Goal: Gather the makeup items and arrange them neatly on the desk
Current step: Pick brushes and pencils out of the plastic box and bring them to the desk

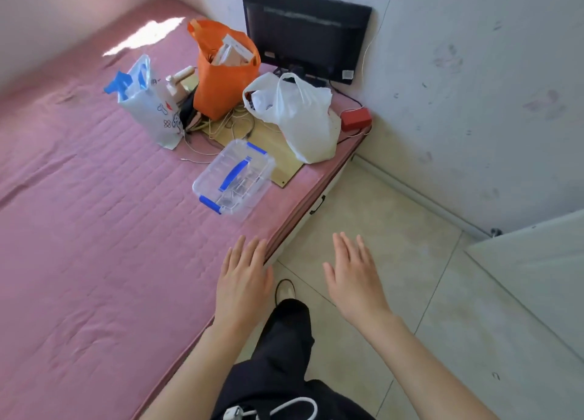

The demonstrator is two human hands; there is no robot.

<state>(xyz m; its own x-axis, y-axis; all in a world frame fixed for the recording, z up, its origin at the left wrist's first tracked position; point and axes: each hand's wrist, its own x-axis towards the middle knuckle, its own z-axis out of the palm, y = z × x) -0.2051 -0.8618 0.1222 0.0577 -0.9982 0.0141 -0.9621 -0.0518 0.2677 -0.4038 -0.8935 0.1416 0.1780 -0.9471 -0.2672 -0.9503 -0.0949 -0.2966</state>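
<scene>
I see my left hand and right hand both flat, fingers straight, holding nothing, hovering at the edge of the pink bed. One clear box with blue handle lies ahead on the bed. Behind it stand three bags: orange bag, white plastic bag, blue-handled bag. One monitor leans against the wall.

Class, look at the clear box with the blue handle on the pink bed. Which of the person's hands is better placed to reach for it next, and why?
Probably the left hand: it hovers open over the bed's edge, roughly in line with the clear box. The right hand, also open, hangs over the floor tiles, farther to the side.
</scene>
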